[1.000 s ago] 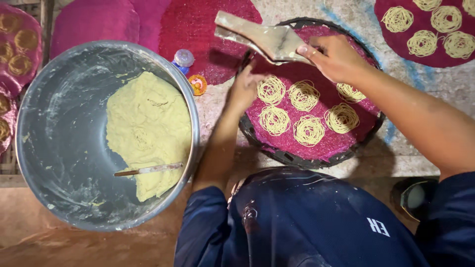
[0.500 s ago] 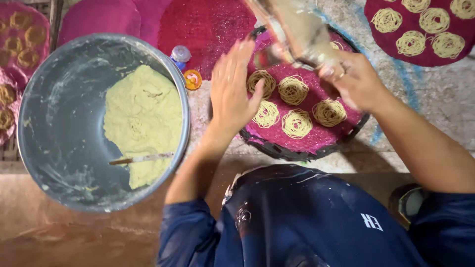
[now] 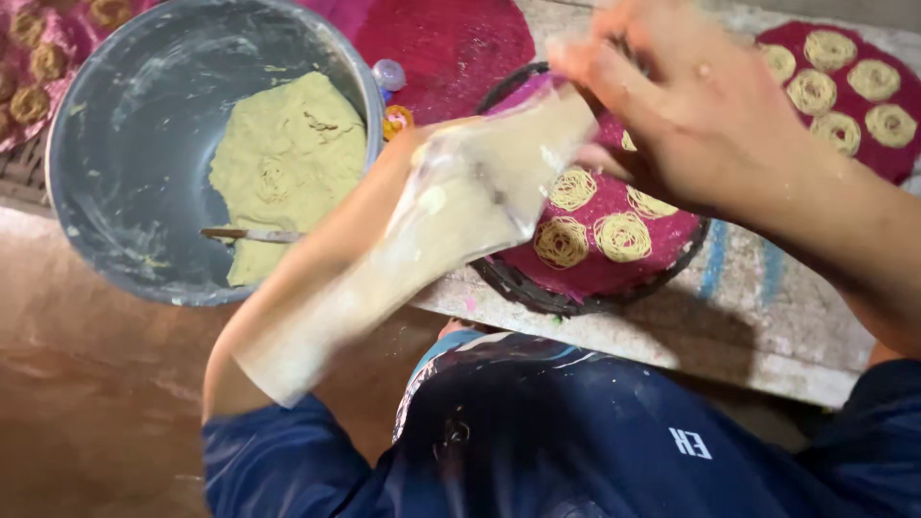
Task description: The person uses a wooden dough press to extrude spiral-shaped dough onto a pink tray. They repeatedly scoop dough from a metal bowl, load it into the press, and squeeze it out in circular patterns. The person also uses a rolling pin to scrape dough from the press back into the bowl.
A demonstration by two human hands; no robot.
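My right hand [image 3: 691, 115] is closed on the top end of a pale, dough-smeared piping bag [image 3: 480, 192]. It holds the bag above a round dark tray [image 3: 537, 297] lined with pink cloth. The bag slants down to the left along my left forearm [image 3: 336, 249] and hides my left hand. Several yellow noodle coils [image 3: 622, 235] lie on the pink cloth, partly covered by the bag and my right hand.
A large metal bowl [image 3: 106, 125] at the left holds yellow dough [image 3: 288, 163] and a thin stick [image 3: 249, 234]. A small bottle [image 3: 389, 75] stands beside the bowl. More coils sit on a red mat [image 3: 844, 86] at the upper right and on another mat [image 3: 38, 67] at the far left. The bench edge [image 3: 748, 336] runs in front of me.
The bag has swung from above the tray's far side to slanting low along my left forearm. My left hand, spread open over the tray before, is now hidden. The view has moved closer.
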